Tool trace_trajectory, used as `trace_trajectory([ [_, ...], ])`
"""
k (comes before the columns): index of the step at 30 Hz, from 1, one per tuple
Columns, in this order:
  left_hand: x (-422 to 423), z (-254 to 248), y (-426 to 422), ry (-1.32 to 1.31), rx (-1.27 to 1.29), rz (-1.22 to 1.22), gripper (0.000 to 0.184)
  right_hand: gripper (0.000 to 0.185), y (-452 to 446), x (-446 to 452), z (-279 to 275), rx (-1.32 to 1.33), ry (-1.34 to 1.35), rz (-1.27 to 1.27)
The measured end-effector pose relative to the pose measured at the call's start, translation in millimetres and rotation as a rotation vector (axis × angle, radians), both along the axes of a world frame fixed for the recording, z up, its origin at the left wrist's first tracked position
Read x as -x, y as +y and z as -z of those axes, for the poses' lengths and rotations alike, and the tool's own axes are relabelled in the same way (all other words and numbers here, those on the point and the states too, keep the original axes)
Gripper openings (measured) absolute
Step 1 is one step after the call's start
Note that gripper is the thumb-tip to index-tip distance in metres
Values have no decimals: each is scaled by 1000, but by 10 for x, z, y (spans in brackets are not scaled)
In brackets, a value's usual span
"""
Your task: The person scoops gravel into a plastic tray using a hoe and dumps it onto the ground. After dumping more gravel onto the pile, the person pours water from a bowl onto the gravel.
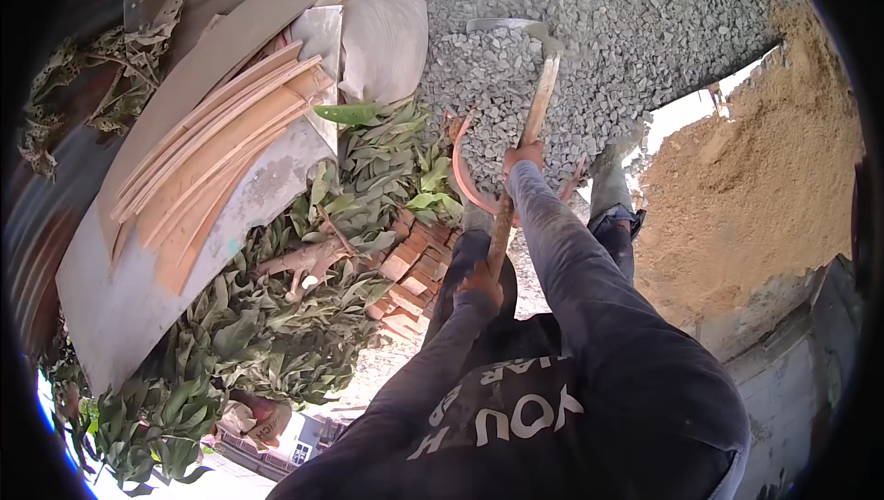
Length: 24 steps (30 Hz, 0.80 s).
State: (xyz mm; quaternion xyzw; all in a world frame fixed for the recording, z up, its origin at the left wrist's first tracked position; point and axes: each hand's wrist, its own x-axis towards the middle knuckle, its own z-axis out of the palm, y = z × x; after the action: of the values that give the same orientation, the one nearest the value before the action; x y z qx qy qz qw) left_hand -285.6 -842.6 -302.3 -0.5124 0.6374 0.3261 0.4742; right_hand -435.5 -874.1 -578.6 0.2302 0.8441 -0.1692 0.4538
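Note:
A hoe-like tool with a wooden handle [540,99] runs from the gravel down toward my body. Its curved metal blade [506,25] rests in the grey gravel [645,30]. Higher on the handle, my right hand [523,156] is wrapped round the wood. Nearer my body, my left hand [481,286] grips the lower part of the same handle. Between my feet and the blade sits a reddish curved-rimmed pan [463,168], with gravel inside it; my right forearm and the handle cover part of its rim.
A sand heap [746,178] lies to the right. On the left are stacked wooden strips [216,145] on a grey board [138,307], a pale sack [384,44], cut leafy branches [267,343] and bricks [414,265] beside my left leg.

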Motion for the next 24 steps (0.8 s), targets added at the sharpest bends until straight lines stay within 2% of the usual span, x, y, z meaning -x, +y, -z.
trace_trajectory([
  [3, -356, -459, 63, -83, -123, 11, 43, 43, 360, -504, -399, -36, -32, -54],
  [5, -534, -786, 118, -167, -144, 52, 43, 53, 198, -352, -1542, -30, -210, 199],
  [7, -836, -997, 174, -282, -195, 86, 45, 51, 512, -716, -1644, 15, -296, 301],
  [8, -922, -1153, 136, -302, -257, 70, 47, 47, 525, -744, -1942, 1, -289, 323],
  [9, -1029, -1332, 103, -328, -323, 56, 49, 43, 653, -928, -1987, 31, -304, 381],
  [11, -1373, -1547, 154, -229, -313, 181, 52, 41, 880, -1199, -2138, 96, -305, 500],
  [13, -1388, -1591, 125, -127, -215, 165, 52, 41, 854, -1029, -2149, 138, -286, 575],
  [15, -1237, -1360, 161, -108, -136, 199, 49, 38, 882, -783, -2105, 197, -257, 659],
  [16, -1035, -1116, 122, -144, -102, 251, 46, 38, 781, -466, -2003, 247, -161, 612],
  [17, -746, -801, 66, 7, -15, 371, 38, 42, 731, -151, -1732, 404, -71, 683],
  [18, -338, -462, 8, 216, 130, 359, 32, 48, 543, 378, -1551, 399, -24, 658],
  [19, 235, -75, -98, 41, 44, 224, 30, 55, 356, 906, -1373, 392, 23, 632],
  [21, 1078, 728, -220, 264, 88, 154, 32, 48, 37, 1993, -890, 427, 203, 430],
  [22, 1591, 968, -291, 254, 56, 155, 39, 48, -66, 2468, -577, 416, 262, 322],
  [23, 2042, 1089, -299, 258, 63, 133, 38, 50, -187, 2910, -523, 331, 301, 184],
  [24, 2374, 1079, -299, 254, 51, 104, 38, 43, -196, 3182, -11, 165, 427, 11],
])
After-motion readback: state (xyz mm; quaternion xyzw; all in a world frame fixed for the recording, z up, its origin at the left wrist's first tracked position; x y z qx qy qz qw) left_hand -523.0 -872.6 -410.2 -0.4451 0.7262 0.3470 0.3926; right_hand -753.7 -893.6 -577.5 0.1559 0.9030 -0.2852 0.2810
